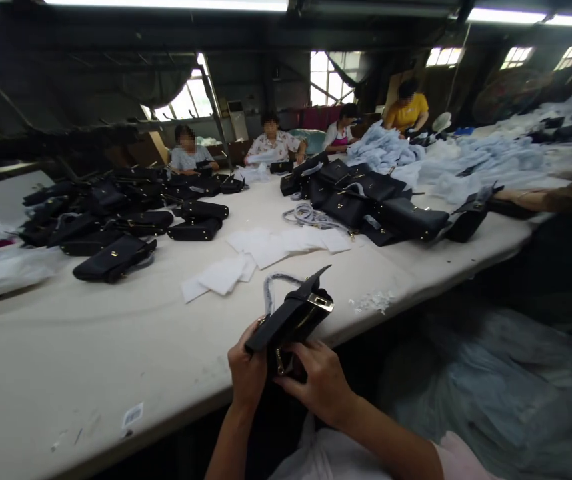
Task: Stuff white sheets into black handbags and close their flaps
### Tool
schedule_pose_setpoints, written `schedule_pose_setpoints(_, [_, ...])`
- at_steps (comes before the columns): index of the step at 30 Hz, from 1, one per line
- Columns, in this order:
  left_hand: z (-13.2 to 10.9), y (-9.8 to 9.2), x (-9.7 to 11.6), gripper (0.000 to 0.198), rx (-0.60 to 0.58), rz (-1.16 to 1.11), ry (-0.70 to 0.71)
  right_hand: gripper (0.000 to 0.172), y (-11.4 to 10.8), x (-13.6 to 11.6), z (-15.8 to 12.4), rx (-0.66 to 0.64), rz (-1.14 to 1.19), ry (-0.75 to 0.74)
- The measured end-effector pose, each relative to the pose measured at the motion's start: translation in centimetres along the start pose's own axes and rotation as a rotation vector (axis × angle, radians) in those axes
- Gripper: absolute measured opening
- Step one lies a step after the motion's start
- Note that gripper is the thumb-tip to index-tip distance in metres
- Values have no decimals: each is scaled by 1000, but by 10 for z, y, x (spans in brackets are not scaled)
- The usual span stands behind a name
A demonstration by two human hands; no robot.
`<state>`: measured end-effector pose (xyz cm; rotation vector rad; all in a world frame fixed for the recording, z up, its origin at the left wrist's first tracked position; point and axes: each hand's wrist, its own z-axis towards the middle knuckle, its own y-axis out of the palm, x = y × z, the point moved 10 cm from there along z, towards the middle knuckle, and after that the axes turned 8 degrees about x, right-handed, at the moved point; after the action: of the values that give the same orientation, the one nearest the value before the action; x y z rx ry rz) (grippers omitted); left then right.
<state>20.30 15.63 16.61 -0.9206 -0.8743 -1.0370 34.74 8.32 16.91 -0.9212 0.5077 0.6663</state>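
A small black handbag [291, 313] with a gold clasp [321, 303] and a wrapped handle [269, 291] is held tilted over the table's near edge. My left hand [247, 367] grips its left end, fingers closed round it. At the bag's lower side, by a gold zip pull [280, 361], is my right hand [319, 377]. Its thumb and fingers are bent against the bag, and the fingertips are partly hidden. Just beyond the bag, white sheets [223, 273] lie spread on the table.
Black handbags are heaped on the left [101, 207] and right [366, 193] of the white table [116, 353]. Plastic scraps [373, 301] lie near the right edge. Pale blue wrapping [386, 150] is piled farther back. Several people sit or stand opposite; another person's arm [546, 199] reaches in from the right.
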Motion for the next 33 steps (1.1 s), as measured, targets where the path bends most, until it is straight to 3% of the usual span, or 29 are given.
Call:
schedule_pose_setpoints(5, [-16, 11, 26, 34, -74, 19, 183, 9, -5, 17, 0, -46, 179, 213])
schedule_pose_setpoints(11, [-18, 9, 32, 32, 1, 48, 213, 14, 5, 35, -5, -133, 480, 460])
schedule_pose_setpoints(14, [-20, 12, 37, 33, -18, 60, 261, 15, -3, 30, 0, -119, 431, 411])
schedule_pose_setpoints(20, [-29, 23, 58, 41, -149, 90, 438, 10, -35, 12, 11, -38, 42, 84])
schedule_pose_setpoints(22, [-28, 22, 60, 40, -134, 93, 434, 9, -35, 3, 8, -60, -43, -54])
schedule_pose_setpoints(25, [-23, 19, 55, 37, -83, 77, 347, 22, -29, -6, 4, -84, -43, -206])
schedule_pose_setpoints(29, [-19, 14, 43, 33, -2, 57, 219, 25, -34, 6, 9, 5, 133, -77])
schedule_pose_setpoints(33, [-17, 12, 38, 32, 2, 34, 164, 20, -26, 12, 12, -77, 337, 67])
